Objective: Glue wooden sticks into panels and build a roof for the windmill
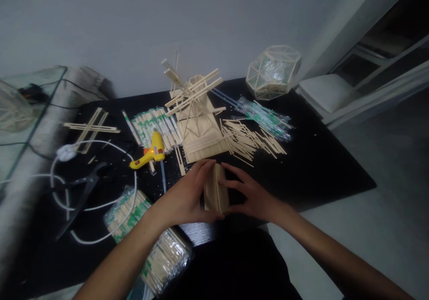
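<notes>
Near the table's front edge, my left hand (pixel 191 195) and my right hand (pixel 250 192) grip a small pale wooden piece (pixel 217 188) from its two sides. Two slanting faces of it meet along a line down the middle, so it looks like a narrow block or a small folded panel. My fingers and thumbs cover its edges, and its underside is hidden. Just beyond it stands a windmill model (pixel 197 112) of thin sticks on a flat stick base. A yellow glue gun (pixel 149 151) lies left of that model.
Loose sticks (pixel 246 139) spread right of the model, near a plastic-wrapped bundle (pixel 266 119). A larger wrapped chopstick pack (pixel 164 259) lies by my left forearm. Pliers (pixel 89 183), a looping white cable (pixel 95 242) and a stick cross (pixel 92 129) occupy the left. A polyhedron frame (pixel 273 73) stands at the back right.
</notes>
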Demonstrator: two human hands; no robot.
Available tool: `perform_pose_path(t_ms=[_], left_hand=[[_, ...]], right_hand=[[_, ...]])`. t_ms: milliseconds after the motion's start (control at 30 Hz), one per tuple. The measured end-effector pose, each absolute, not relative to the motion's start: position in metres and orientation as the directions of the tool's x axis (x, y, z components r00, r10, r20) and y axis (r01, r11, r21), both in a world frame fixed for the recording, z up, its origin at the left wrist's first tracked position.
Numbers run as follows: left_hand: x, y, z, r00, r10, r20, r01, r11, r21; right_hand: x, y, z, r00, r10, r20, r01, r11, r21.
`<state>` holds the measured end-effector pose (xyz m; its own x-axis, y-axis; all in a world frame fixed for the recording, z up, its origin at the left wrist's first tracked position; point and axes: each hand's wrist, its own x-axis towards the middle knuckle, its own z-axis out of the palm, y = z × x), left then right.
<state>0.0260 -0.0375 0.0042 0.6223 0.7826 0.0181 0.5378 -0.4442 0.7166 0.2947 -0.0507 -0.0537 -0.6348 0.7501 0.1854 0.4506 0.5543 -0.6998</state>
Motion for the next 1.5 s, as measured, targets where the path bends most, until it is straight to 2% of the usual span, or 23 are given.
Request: perform_pose_path(t_ms=[267,433,700,1500], left_hand=[[0.027,-0.038,0.005,0.624,0.781,0.026,0.519,-0.439,0.734],[0.026,-0.038,0.005,0.62,0.784,0.017,0.531,-0.435,0.727],[0.026,-0.039,0.004,0.607,0.794,0.019,0.539,-0.429,0.725],[0.025,-0.041,0.002,0.623,0.782,0.025,0.546,-0.456,0.703]], right_hand=[[0.29,-0.076,-0.055,-0.539,0.809,0.235,0.518,0.538,-0.665],[0.283,-0.086,-0.047,-0.547,0.774,0.319,0.455,0.595,-0.662],[0.269,-0.095,-0.041,-0.43,0.761,0.486,0.381,0.64,-0.667],[0.257,-0.102,-0.041,-0.367,0.76,0.536,0.413,0.649,-0.639]])
